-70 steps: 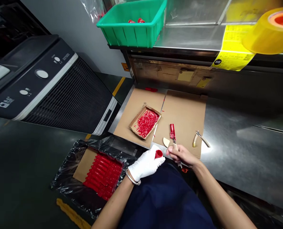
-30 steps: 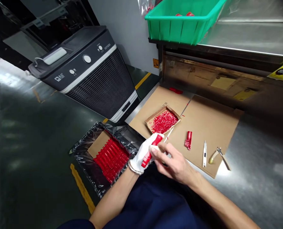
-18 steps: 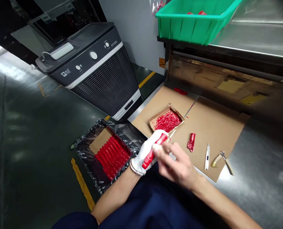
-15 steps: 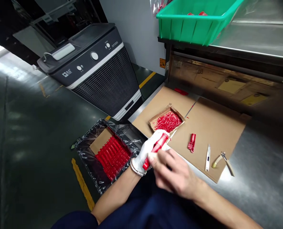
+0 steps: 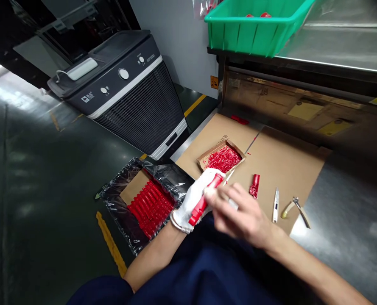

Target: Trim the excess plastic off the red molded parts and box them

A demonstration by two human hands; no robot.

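My left hand (image 5: 193, 199), in a white glove, is wrapped round a red plastic part (image 5: 199, 208). My right hand (image 5: 241, 212) is closed at the part's side, thumb and fingers pinched near its middle; whatever is between them is too blurred to make out. Just beyond sits a small cardboard tray (image 5: 204, 160) of red scraps (image 5: 224, 159). Another red part (image 5: 255, 186) lies on the cardboard sheet (image 5: 271, 159), to the right of my hands. Farther right are a white cutter (image 5: 276, 205) and pliers (image 5: 295, 207).
A black-lined box (image 5: 113, 212) holding rows of red parts (image 5: 152, 207) stands at the left. Behind it is a dark air cooler (image 5: 137, 101). A green bin (image 5: 245, 36) rests on a raised metal shelf (image 5: 350, 38). One red piece (image 5: 239, 120) lies at the cardboard's far edge.
My right hand has moved slightly up and to the right along the red part. My left hand still holds the part. The whole view has shifted a little.
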